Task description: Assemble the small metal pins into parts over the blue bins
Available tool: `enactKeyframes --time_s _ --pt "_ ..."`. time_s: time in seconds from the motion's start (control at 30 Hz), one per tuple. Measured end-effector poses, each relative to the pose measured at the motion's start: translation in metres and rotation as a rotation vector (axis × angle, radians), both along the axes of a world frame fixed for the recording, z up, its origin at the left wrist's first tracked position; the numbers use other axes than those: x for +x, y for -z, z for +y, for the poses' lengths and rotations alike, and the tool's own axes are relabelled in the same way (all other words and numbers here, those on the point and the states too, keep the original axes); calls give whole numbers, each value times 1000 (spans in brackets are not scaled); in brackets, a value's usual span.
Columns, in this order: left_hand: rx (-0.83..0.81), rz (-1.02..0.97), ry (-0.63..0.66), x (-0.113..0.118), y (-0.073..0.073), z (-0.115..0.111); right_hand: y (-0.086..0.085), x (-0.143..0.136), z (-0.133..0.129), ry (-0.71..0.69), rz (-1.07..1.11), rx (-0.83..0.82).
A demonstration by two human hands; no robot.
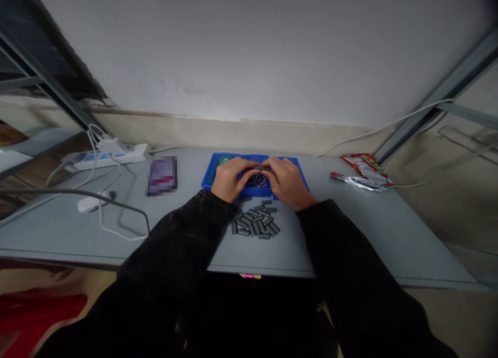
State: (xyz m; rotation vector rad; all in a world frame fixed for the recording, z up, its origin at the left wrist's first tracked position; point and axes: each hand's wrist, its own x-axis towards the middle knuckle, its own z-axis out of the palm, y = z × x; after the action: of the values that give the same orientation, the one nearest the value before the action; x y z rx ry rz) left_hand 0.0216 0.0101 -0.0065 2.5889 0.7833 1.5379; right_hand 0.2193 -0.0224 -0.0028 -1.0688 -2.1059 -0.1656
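Between the fingertips of my left hand (pixel 230 177) and my right hand (pixel 287 180) is a small dark grey cylindrical piece (pixel 259 167). Both hands are closed in a pinch on its ends. They are over a blue divided tray (pixel 254 192), whose middle compartment contains many small shiny metal parts (pixel 257 180). Something green (pixel 222 163) shows in the left compartment, while my right hand hides much of the right one. On the table in front of the tray lies a loose pile of similar dark grey cylinders (pixel 254 221).
To the left are a white power strip (pixel 132 154) with cables, a white device (pixel 91 203) and a blurred purple item (pixel 162 176). Red packaging (pixel 363 166) and a silver wrapper (pixel 363 183) lie at the right. A wall rises behind the grey table (pixel 350 233).
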Motion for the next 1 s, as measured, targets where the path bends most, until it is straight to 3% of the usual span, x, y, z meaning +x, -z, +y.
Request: enactKeyframes --time_s 1.0 --pt "15 -22 28 0 -1 1 2 0 3 -12 -5 28"
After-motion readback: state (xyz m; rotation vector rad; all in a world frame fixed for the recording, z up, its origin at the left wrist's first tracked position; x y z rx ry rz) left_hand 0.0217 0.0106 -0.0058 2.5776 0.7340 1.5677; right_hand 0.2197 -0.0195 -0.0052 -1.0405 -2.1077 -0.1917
